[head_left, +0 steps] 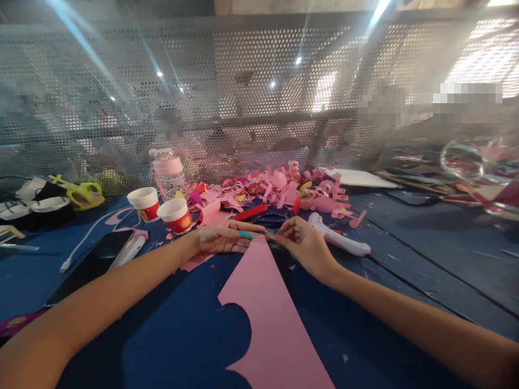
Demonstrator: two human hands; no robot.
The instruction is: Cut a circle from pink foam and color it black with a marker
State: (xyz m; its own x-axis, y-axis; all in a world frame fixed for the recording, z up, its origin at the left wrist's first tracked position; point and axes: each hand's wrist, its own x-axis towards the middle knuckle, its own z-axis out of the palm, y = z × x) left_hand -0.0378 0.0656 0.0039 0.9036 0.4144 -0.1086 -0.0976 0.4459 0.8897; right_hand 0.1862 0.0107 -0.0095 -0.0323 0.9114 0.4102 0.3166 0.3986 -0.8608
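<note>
The pink sheet [265, 302] lies flat on the blue table [425, 270], with its wide end near me and its narrow tip pointing away. Both hands meet at that tip.

- My left hand [225, 238] rests with its fingers stretched out and close together along the tip's left edge. I cannot tell whether it grips or only rests.
- My right hand [302, 241] is curled narrow and pinches the tip.

I judge the sheet to be light, thin and limp. Lifted by the tip alone, it would probably sag or crease. The straight edges further down offer a firmer hold than the scalloped cut on the left. Pink scraps [279, 189], two paper cups [175, 215] and a white tool [340, 241] lie just beyond.
</note>
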